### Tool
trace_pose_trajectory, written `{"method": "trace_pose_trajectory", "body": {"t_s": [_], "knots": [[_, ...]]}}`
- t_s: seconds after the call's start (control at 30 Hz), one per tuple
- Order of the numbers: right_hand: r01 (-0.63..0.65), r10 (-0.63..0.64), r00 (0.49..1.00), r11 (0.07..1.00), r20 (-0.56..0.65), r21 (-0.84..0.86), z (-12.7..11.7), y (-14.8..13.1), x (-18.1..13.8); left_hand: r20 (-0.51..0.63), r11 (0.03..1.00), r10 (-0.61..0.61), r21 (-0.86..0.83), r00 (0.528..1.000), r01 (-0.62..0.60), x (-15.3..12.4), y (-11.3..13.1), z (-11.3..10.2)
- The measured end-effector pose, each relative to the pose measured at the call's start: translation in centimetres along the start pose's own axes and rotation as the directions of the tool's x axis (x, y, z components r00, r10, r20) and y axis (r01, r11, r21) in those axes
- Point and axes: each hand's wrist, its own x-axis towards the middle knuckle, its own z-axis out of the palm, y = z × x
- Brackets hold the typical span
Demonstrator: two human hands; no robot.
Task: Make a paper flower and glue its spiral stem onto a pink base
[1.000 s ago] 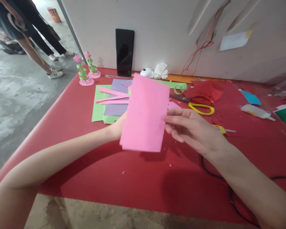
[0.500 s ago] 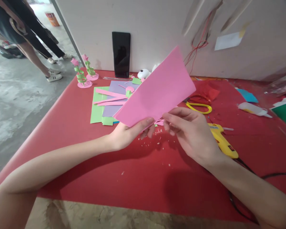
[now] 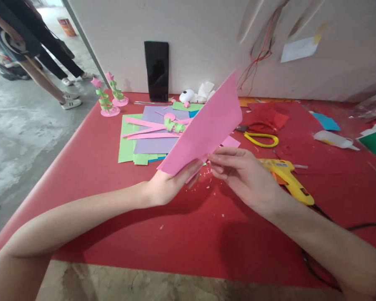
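Pink paper (image 3: 208, 121) is held tilted above the red surface (image 3: 128, 234), in front of a purple sheet (image 3: 147, 147). The left hand (image 3: 169, 182) has a closed grip on its lower end — thumb on the near face, fingers behind. The right hand (image 3: 244, 175) has thumb and fingers drawn together at the lower right edge; whether they pinch it cannot be told from this angle. Yellow-handled scissors (image 3: 253, 142) and a yellow glue gun (image 3: 290, 179) lie near the right hand.
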Motion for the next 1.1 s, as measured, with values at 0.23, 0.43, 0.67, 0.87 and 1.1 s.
{"method": "trace_pose_trajectory", "body": {"t_s": [0.23,0.43,0.67,0.87,1.1], "knots": [[0.102,-0.102,0.995,0.995,-0.015,0.01,-0.7,-1.2,0.5,0.058,1.0,0.0,-0.017,0.998,0.001,0.0,0.4,0.1],[0.162,-0.157,0.973,0.987,-0.169,0.018,-1.1,-2.5,1.9,0.029,0.987,-0.064,-0.145,0.998,0.067,0.1,0.3,0.5],[0.237,-0.227,0.932,0.971,-0.283,0.0,-4.0,-4.4,4.3,0.144,0.976,-0.102,-0.178,0.984,0.128,-0.3,-0.4,0.6],[0.219,-0.225,0.957,0.974,-0.185,-0.049,-3.9,-2.7,4.0,-0.018,0.976,-0.053,-0.214,0.998,0.048,0.1,-0.4,0.4],[-0.039,0.041,0.989,0.999,0.14,-0.02,-0.1,0.7,1.0,-0.098,0.984,-0.077,-0.165,0.992,0.06,0.5,-1.1,0.4]]}}
